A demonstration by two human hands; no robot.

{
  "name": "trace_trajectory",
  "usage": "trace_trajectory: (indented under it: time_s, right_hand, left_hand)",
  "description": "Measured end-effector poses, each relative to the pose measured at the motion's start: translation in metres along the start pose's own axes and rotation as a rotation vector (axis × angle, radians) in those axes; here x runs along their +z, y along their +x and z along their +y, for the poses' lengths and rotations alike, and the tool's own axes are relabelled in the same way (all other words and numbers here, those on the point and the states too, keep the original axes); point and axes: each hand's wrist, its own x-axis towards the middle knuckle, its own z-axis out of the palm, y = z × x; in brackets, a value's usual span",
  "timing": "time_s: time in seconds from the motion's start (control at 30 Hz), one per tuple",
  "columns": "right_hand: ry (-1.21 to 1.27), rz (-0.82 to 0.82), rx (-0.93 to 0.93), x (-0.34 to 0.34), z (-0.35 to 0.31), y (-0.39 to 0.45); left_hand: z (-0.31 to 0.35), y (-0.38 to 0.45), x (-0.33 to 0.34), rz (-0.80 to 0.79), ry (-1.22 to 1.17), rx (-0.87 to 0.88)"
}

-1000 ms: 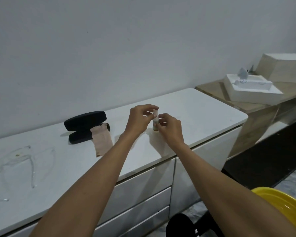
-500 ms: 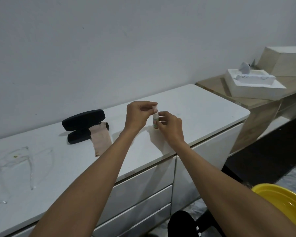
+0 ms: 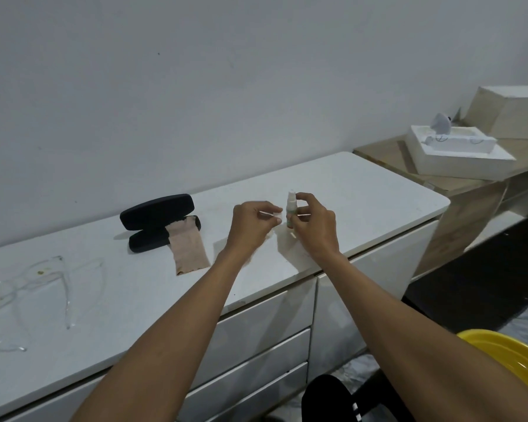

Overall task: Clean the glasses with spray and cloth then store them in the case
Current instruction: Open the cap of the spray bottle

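Gripping the spray bottle (image 3: pixel 290 212) upright with our right hand (image 3: pixel 313 226), we are pinching its small cap (image 3: pixel 277 215) in our left hand (image 3: pixel 250 226). The open case (image 3: pixel 157 220) is holding the cloth (image 3: pixel 187 248); the glasses (image 3: pixel 28 293) are lying far left.

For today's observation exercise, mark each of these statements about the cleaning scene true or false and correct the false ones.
1. The right hand holds the spray bottle upright. True.
2. The glasses case is shut. False: it lies open on the white cabinet top.
3. The cloth hangs out of the case onto the top. True.
4. The glasses are in the left hand. False: they lie on the top, far left; the left hand holds a small white cap.
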Motion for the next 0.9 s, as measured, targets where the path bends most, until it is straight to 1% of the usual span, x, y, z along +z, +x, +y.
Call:
trace_trajectory:
  time_s: [0.1,0.2,0.37,0.53,0.77,0.9]
  right_hand:
    - [-0.016,0.004,-0.014,0.001,0.002,-0.001]
    - [-0.046,0.023,-0.036,0.003,0.003,-0.001]
    - [-0.065,0.029,-0.084,0.006,0.001,0.003]
    - [-0.078,0.02,-0.134,0.012,0.002,0.003]
    - [-0.118,0.029,-0.171,0.015,0.004,0.001]
    - [-0.205,0.027,-0.223,0.014,0.002,-0.002]
  left_hand:
    - [-0.015,-0.007,0.009,-0.015,0.035,-0.038]
    - [-0.022,-0.008,0.014,-0.012,0.154,-0.015]
    - [-0.02,-0.01,0.011,-0.044,0.266,0.034]
    - [-0.019,-0.011,0.008,-0.087,0.265,0.033]
    - [-0.019,-0.012,0.004,-0.097,0.207,0.039]
    - [-0.018,-0.013,-0.006,-0.087,0.178,0.039]
